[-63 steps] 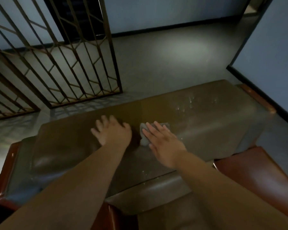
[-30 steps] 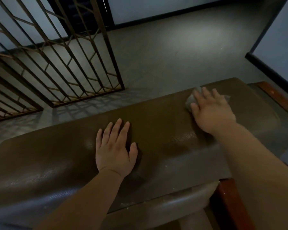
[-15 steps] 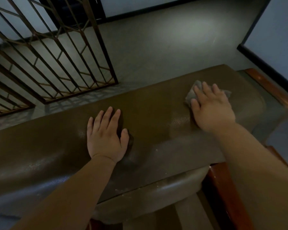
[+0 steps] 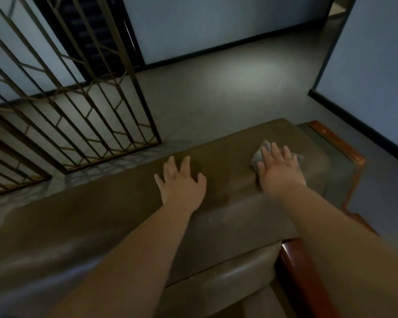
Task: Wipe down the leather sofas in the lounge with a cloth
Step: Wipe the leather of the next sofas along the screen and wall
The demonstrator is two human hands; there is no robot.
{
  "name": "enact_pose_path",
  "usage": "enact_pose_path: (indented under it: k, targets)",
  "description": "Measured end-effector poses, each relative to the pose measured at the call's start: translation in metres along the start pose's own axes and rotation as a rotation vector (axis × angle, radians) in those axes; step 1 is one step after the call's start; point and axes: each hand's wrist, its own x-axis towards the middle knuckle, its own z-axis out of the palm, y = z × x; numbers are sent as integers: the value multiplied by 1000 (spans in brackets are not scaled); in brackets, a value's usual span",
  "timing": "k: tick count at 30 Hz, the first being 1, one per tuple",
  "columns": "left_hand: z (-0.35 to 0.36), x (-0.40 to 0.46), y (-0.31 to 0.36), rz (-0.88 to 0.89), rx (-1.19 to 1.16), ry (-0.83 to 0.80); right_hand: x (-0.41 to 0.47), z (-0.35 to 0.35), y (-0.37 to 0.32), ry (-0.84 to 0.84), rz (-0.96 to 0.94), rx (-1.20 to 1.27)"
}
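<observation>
Metal grille (image 4: pixel 74 92) stands on the floor at 10 o'clock; brown leather sofa (image 4: pixel 129 203) back crosses the frame; left hand (image 4: pixel 182 182) rests flat on it, fingers spread apart; at 2 o'clock, right hand (image 4: pixel 279 169) presses grey cloth (image 4: pixel 259 154) onto the sofa top, fingers straight, near the wooden armrest (image 4: pixel 340 145)

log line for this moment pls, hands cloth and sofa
left hand: flat on sofa back, open | right hand: flat, pressing grey cloth near right end of sofa back | step: wiping top
</observation>
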Motion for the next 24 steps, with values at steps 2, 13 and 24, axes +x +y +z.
enact_pose_path:
  k: [2,13,24]
  targets:
    - [19,3,6,45,63,78,-8,18,-19,33,-105,-48]
    - [43,17,-3,51,101,207,58,-11,-12,-20,-210,-161]
    - [51,23,-6,80,130,232,82,-22,25,35,-190,-148]
